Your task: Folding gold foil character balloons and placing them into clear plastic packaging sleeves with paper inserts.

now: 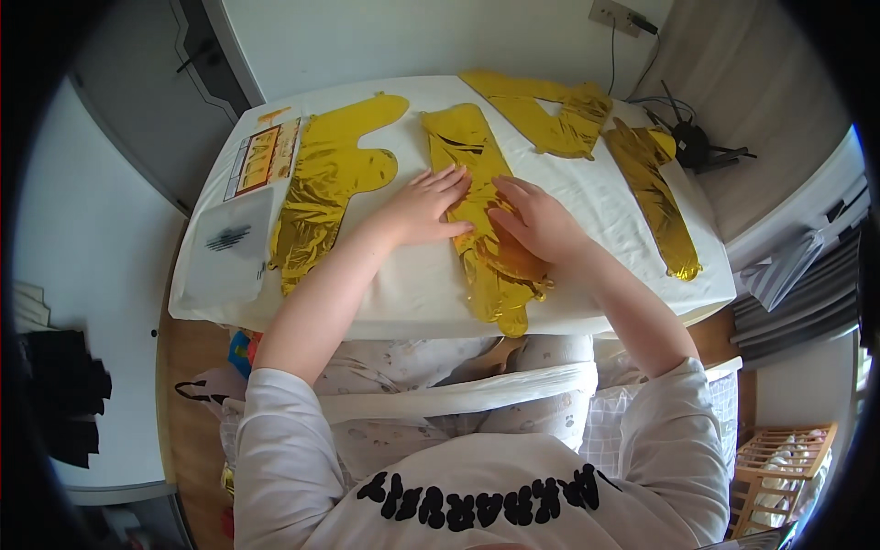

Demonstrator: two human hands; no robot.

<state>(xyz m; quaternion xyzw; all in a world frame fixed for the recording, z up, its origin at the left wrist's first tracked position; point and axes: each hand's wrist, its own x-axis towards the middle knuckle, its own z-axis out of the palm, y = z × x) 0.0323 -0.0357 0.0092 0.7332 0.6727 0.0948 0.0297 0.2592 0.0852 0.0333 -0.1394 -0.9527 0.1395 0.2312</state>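
A flat, uninflated gold foil balloon [482,174] lies lengthwise in the middle of the white-covered table [403,275], its lower end near the front edge. My left hand [431,209] rests on its left side, fingers stretched out and partly on the cloth. On its right side lies my right hand [541,220], fingers extended over the wrinkled foil. Neither hand grips anything. To the left is another flat gold foil balloon [321,174] with two rounded arms. A third foil balloon [518,99] lies at the back right, and a narrow bent foil balloon [653,188] lies along the right.
A printed orange card [263,160] and a clear plastic bag [225,247] lie on the table's left side. A black router [692,142] with antennas and cables stands at the back right, below a wall socket [623,16]. A wooden rack [779,467] stands at lower right.
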